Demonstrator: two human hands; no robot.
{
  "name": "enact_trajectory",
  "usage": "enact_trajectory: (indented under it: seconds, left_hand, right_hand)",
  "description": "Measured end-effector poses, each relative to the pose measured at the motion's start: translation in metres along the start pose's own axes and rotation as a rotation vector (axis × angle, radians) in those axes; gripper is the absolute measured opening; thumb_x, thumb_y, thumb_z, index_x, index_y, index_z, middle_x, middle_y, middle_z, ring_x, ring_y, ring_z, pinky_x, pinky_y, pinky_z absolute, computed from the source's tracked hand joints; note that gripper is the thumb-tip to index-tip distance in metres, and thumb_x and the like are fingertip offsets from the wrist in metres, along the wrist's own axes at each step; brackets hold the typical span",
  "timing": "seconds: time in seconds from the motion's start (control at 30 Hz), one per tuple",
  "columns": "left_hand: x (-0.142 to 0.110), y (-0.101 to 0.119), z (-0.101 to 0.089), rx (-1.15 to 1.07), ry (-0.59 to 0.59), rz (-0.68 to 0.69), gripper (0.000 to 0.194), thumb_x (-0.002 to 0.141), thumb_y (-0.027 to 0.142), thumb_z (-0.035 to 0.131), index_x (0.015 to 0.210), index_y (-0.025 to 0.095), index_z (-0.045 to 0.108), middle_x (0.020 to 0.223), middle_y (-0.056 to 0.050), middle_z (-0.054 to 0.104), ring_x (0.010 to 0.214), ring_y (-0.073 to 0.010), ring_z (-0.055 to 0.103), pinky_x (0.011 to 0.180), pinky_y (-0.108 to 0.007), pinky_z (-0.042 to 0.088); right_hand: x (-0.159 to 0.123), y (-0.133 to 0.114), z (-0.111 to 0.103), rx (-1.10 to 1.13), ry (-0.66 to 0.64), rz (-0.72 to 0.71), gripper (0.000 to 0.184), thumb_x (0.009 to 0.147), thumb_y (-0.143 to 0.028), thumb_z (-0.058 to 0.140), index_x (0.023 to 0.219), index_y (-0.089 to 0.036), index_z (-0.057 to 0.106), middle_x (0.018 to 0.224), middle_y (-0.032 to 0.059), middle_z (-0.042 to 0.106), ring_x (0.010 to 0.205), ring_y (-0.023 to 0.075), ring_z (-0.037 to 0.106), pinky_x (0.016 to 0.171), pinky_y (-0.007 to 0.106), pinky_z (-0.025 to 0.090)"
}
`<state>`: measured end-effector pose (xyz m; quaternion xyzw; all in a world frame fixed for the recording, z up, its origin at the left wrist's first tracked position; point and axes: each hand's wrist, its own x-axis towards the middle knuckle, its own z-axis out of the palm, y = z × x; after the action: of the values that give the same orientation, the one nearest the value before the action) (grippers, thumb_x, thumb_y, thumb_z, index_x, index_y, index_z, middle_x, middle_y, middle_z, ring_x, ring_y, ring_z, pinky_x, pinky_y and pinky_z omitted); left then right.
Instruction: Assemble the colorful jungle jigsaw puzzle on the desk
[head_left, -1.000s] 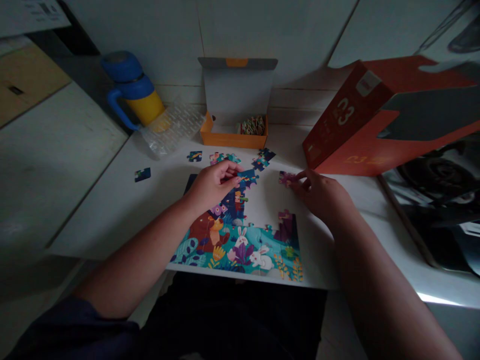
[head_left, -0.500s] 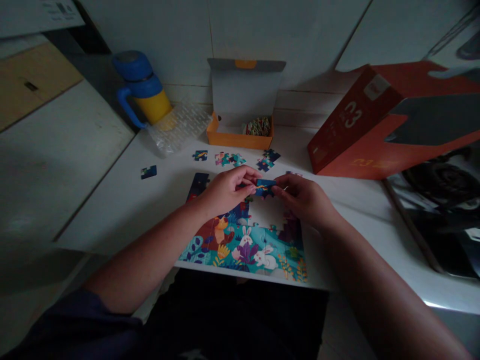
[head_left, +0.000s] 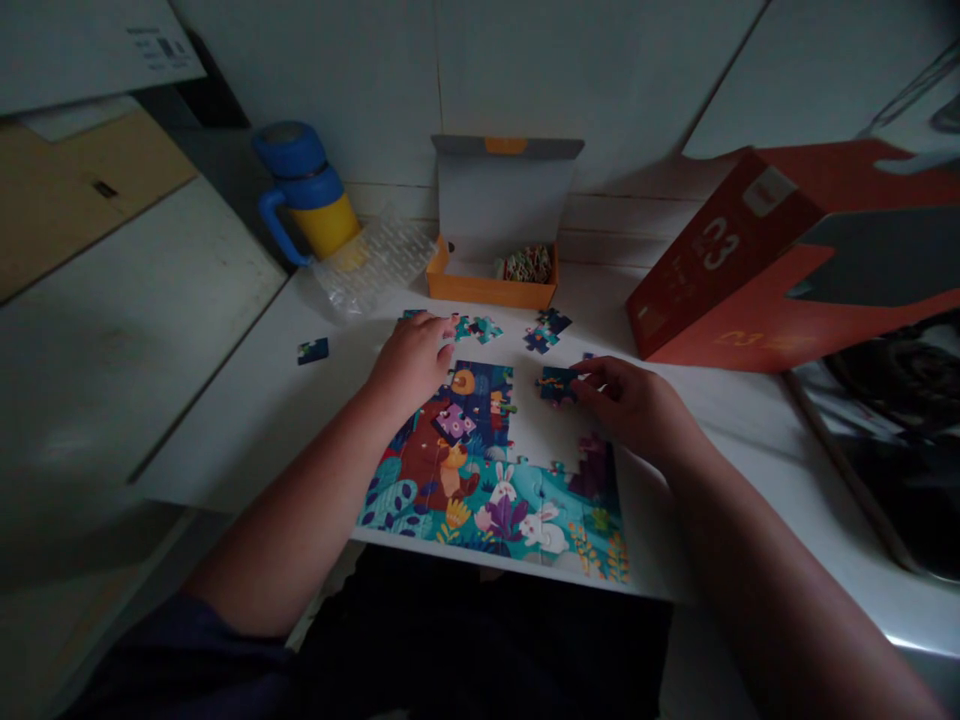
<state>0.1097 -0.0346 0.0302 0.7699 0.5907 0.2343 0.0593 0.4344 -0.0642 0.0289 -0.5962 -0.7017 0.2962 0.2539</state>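
Observation:
My right hand [head_left: 626,405] pinches a dark blue puzzle piece [head_left: 556,384] by its right edge, at the top of the gap in the jigsaw puzzle [head_left: 450,500]. Whether that piece touches the table is hard to tell. My left hand [head_left: 412,365] holds nothing; its thumb and fingers are apart, over the puzzle's upper left and close to loose teal pieces [head_left: 480,329]. A purple puzzle piece [head_left: 455,422] lies on top of the joined part, which pictures white rabbits and a bear. The puzzle's upper left corner is hidden under my left hand.
Dark loose pieces [head_left: 547,330] lie beyond the gap, and a single piece [head_left: 313,350] sits far left. Behind stand an open orange box [head_left: 491,291], a plastic wrapper [head_left: 375,270] and a blue-yellow flask [head_left: 322,215]. A large red box [head_left: 705,290] and a stove [head_left: 885,430] are right.
My left hand has let go of the dark blue piece and moved left towards the loose pieces. My right hand keeps the piece. The camera view has shifted slightly.

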Motion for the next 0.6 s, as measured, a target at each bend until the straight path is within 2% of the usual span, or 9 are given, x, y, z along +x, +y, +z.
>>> enact_trajectory:
  seconds: [0.17,0.33,0.47,0.53,0.6]
  left_hand:
    - [0.004,-0.025,-0.005,0.076,0.021,-0.127,0.022,0.094,0.014,0.062,0.112,0.017,0.074,0.124,-0.016,0.073,0.116,-0.0337,0.067,0.112,-0.05,0.051]
    - [0.006,-0.062,-0.024,0.097,0.115,-0.276,0.025,0.09,0.014,0.06,0.11,0.02,0.073,0.119,-0.015,0.072,0.115,-0.0352,0.067,0.115,-0.053,0.048]
    - [0.005,-0.081,-0.037,0.101,0.12,-0.383,0.024,0.09,0.016,0.06,0.109,0.018,0.073,0.118,-0.017,0.074,0.115,-0.037,0.069,0.114,-0.054,0.047]
    - [0.005,-0.082,-0.037,0.131,0.09,-0.387,0.025,0.092,0.019,0.06,0.113,0.016,0.074,0.119,-0.018,0.075,0.115,-0.0367,0.069,0.113,-0.053,0.049]
    - [0.007,-0.079,-0.032,0.138,0.047,-0.31,0.029,0.096,0.023,0.06,0.12,0.015,0.073,0.127,-0.018,0.075,0.122,-0.0349,0.068,0.116,-0.049,0.048]
  right_hand:
    - [0.0,0.005,-0.002,-0.033,0.003,-0.016,0.037,0.091,-0.048,0.065,0.114,-0.022,0.078,0.086,0.0063,0.079,0.06,0.0181,0.061,0.056,0.031,0.044]
    - [-0.001,0.008,-0.004,-0.053,0.012,-0.009,0.039,0.092,-0.048,0.064,0.118,-0.022,0.078,0.087,0.0063,0.08,0.062,0.0187,0.063,0.058,0.032,0.045]
    - [-0.001,0.011,-0.004,-0.072,0.012,-0.009,0.039,0.092,-0.049,0.064,0.117,-0.022,0.078,0.091,0.0072,0.08,0.064,0.0202,0.065,0.059,0.034,0.046]
    - [0.0,0.013,-0.003,-0.081,0.014,-0.014,0.039,0.092,-0.05,0.064,0.116,-0.022,0.078,0.09,0.0072,0.08,0.063,0.0203,0.065,0.059,0.034,0.046]
    - [0.0,0.015,-0.003,-0.088,0.02,-0.02,0.04,0.092,-0.051,0.064,0.116,-0.022,0.078,0.089,0.007,0.08,0.062,0.02,0.064,0.058,0.034,0.046]
